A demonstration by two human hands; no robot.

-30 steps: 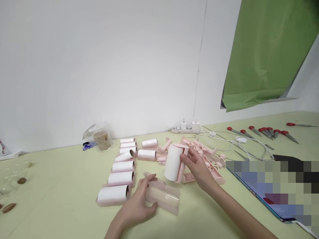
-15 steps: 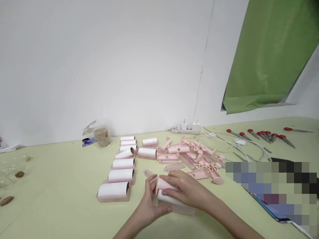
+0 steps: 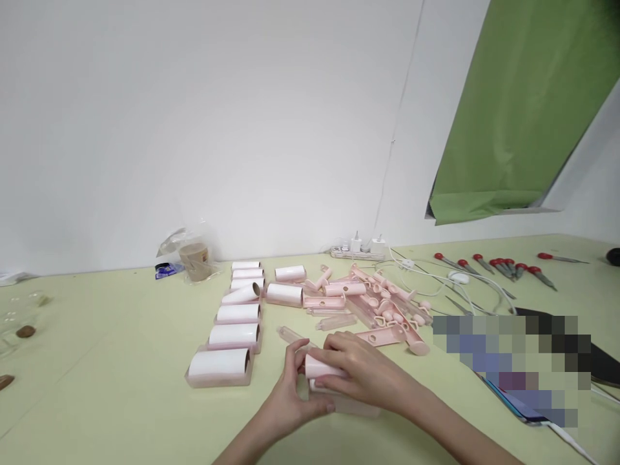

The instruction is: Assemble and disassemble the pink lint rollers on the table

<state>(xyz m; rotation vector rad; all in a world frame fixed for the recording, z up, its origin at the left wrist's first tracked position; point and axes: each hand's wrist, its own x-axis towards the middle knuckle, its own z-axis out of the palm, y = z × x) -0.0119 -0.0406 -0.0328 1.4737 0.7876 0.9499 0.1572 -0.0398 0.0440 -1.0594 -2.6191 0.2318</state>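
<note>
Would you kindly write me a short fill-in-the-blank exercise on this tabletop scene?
1. The left hand and right hand hold a piece whose top is coloured ____.
2. The red-ended tools lie to the ____ of the pink parts.
3. The hanging sheet is coloured ____.
Missing words: pink; right; green.

No text, number, brand or sign is presenting legibly in this view. The beige cup [image 3: 194, 263], which is standing by the wall in a clear plastic bag [image 3: 170, 243], is carrying a small brownish print, too small to read. The blue packet [image 3: 165, 272] beside it is showing pale marks, likewise unreadable. Pixelation is covering most of the flat device [image 3: 519, 408] on the tabletop [image 3: 121, 361].
</note>
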